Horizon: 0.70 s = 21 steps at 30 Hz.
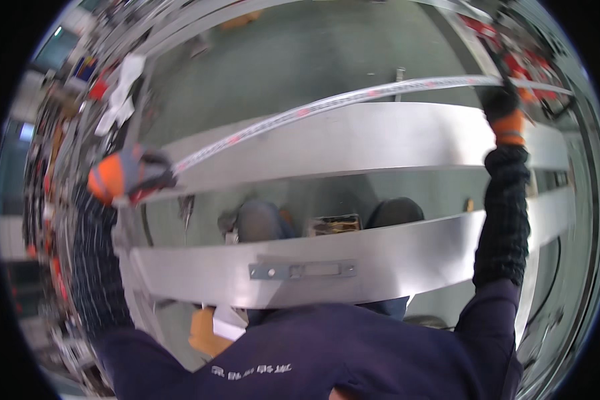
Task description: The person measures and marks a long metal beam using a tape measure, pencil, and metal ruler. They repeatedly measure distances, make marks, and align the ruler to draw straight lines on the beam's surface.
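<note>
A white tape measure (303,112) with red marks stretches between my hands, slanting up from left to right. My left hand (130,175), in an orange and grey glove, is closed around its left end; a bit of red shows under the fingers, and the case is mostly hidden. At the far right my right hand (505,113), gloved in orange and black, grips the tape's blade, whose end runs on past it. Below the blade lies a wide silver metal bar (353,140). A second metal bar (413,257) crosses closer to my body.
A slotted metal plate (303,269) lies on the near bar. Between the bars, a box of small parts (335,225) sits by my knees. An opened cardboard box (207,332) is at the lower left. Cluttered shelves (47,173) line the left side.
</note>
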{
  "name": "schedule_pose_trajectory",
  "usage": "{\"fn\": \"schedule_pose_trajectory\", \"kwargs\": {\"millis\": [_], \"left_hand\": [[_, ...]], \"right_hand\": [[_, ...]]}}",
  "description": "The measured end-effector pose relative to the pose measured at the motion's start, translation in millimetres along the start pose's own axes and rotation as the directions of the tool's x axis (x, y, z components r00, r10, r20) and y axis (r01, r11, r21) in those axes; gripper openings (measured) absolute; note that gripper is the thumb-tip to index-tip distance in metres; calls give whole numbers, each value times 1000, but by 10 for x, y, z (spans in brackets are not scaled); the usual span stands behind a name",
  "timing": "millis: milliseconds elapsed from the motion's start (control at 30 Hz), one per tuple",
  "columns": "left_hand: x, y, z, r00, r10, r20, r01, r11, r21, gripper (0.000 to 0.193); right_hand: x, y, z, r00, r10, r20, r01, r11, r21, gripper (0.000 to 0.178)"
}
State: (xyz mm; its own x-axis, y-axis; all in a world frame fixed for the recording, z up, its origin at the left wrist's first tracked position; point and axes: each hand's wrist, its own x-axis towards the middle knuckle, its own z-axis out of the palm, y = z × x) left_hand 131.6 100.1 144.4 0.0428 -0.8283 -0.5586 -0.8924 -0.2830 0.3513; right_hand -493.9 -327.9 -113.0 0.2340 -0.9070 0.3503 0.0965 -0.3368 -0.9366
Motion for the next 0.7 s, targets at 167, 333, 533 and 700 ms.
{"fn": "schedule_pose_trajectory", "kwargs": {"millis": [167, 333, 533, 700], "left_hand": [[274, 73, 62, 996, 1, -84, -13, 991, -135, 19], [790, 281, 209, 998, -11, 58, 18, 992, -126, 16], [1281, 635, 251, 991, -13, 136, 51, 958, -281, 17], [1230, 556, 393, 983, 4, 182, 36, 975, -217, 19]], "right_hand": [[-75, -391, -209, 939, 343, 8, -269, 720, 639, 39], [-552, -232, -508, 904, -418, 88, 255, 365, -895, 17], [-593, -706, 205, 710, 587, -389, -396, 790, 468, 43], [-1049, -867, 346, 745, 523, -413, -396, 846, 358, 40]]}}
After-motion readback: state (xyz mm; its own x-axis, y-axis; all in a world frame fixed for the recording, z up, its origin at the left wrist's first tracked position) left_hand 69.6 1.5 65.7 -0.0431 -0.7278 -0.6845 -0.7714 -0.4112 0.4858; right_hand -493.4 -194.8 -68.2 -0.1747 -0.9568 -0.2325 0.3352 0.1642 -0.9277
